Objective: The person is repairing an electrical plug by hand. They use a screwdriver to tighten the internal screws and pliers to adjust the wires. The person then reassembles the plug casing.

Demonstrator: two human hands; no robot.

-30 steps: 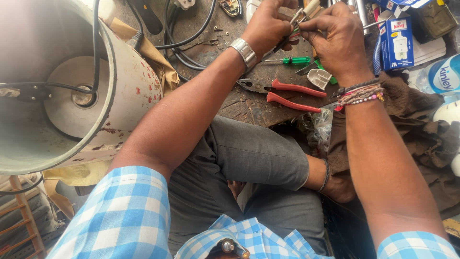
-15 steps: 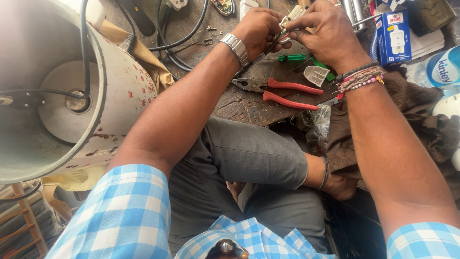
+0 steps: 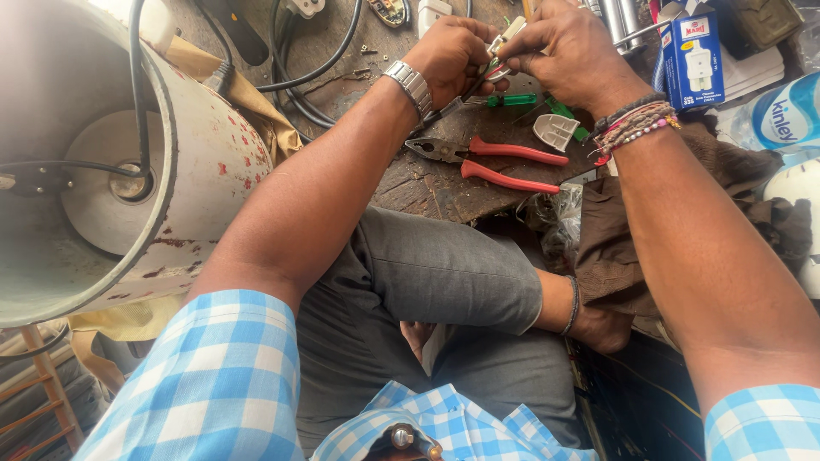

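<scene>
Both hands sit a little lower in the view than half a second ago, and the pliers now lie further below them. Left hand (image 3: pixel 457 55) is closed on a thin dark tool (image 3: pixel 465 92), its tip at a small pale plug part (image 3: pixel 504 38). Right hand (image 3: pixel 572 55) pinches this part with its fingertips, and the two hands touch. Just below them on the bench (image 3: pixel 427 183) lie a green screwdriver (image 3: pixel 508 100), a white plug cover (image 3: pixel 555 131) and red pliers (image 3: pixel 495 160). Black cables (image 3: pixel 299 85) lie to the left, near a big metal drum (image 3: pixel 196 171).
</scene>
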